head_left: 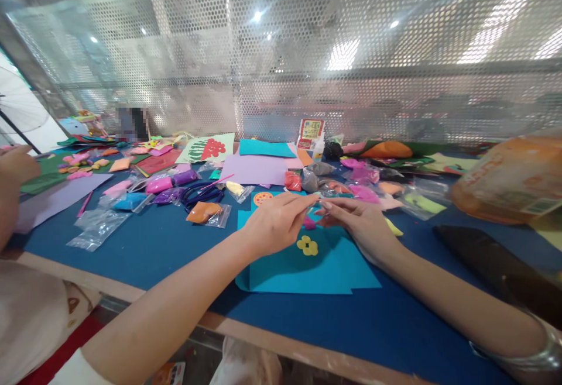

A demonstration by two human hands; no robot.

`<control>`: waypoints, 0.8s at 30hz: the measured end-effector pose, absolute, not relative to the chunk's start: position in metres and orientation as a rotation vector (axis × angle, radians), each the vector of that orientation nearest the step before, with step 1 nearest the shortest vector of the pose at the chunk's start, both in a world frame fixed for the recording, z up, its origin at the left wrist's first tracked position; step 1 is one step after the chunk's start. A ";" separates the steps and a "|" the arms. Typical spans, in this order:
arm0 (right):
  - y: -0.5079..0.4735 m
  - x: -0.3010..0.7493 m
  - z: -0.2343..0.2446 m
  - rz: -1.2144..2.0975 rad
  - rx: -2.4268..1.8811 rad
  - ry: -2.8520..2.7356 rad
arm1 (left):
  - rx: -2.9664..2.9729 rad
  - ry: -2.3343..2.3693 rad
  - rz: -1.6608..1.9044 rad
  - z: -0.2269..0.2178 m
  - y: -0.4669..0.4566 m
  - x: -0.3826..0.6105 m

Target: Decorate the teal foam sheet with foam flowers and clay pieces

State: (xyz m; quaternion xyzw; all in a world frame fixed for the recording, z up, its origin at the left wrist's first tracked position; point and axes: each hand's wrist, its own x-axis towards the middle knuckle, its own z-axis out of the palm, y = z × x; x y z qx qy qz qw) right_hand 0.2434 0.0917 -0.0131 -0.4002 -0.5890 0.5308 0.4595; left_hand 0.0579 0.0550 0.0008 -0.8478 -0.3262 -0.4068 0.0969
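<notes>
Above a blue sheet of craft paper [281, 274], my left hand [278, 221] and my right hand [362, 221] meet at the fingertips. Both are closed in a pinch; whatever sits between the fingers is too small or hidden to name. On the sheet below them lies a yellow four-petal flower [307, 246] with a dark gap at its centre. A magenta piece [309, 223] shows just under the fingers, partly covered. Near the sheet's upper left corner is an orange round shape with dots [263, 199], beside my left hand.
Bags of coloured clay [206, 212] lie along the table's middle. Behind them are a lilac sheet [252, 168], a red-and-green picture [207, 148] and a small white bottle [319, 146]. A large orange package [511, 180] and a dark pouch [483, 256] are at right. Another person's hand [17, 168] is at left.
</notes>
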 end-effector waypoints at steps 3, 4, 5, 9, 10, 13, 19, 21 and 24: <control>0.094 0.243 -0.015 1.335 -0.988 -1.400 | -2.530 -1.016 -1.195 0.000 0.056 0.057; 0.094 0.243 -0.015 1.341 -0.988 -1.390 | -2.539 -1.058 -1.189 0.000 0.056 0.056; 0.094 0.242 -0.016 1.342 -0.987 -1.385 | -2.550 -1.100 -1.185 0.000 0.055 0.056; 0.093 0.241 -0.015 1.327 -0.994 -1.393 | -2.551 -1.112 -1.230 0.001 0.054 0.054; 0.092 0.241 -0.014 1.314 -1.018 -1.407 | -2.540 -1.078 -1.237 0.001 0.054 0.054; 0.089 0.241 -0.012 1.249 -1.102 -1.460 | -2.482 -0.982 -1.220 0.001 0.054 0.055; 0.093 0.240 -0.017 1.148 -1.077 -1.501 | -2.423 -0.956 -1.145 0.001 0.058 0.056; 0.094 0.240 -0.018 1.161 -1.062 -1.500 | -2.428 -0.963 -1.147 0.000 0.059 0.056; 0.095 0.240 -0.017 1.198 -1.044 -1.502 | -2.461 -0.973 -1.195 0.000 0.060 0.055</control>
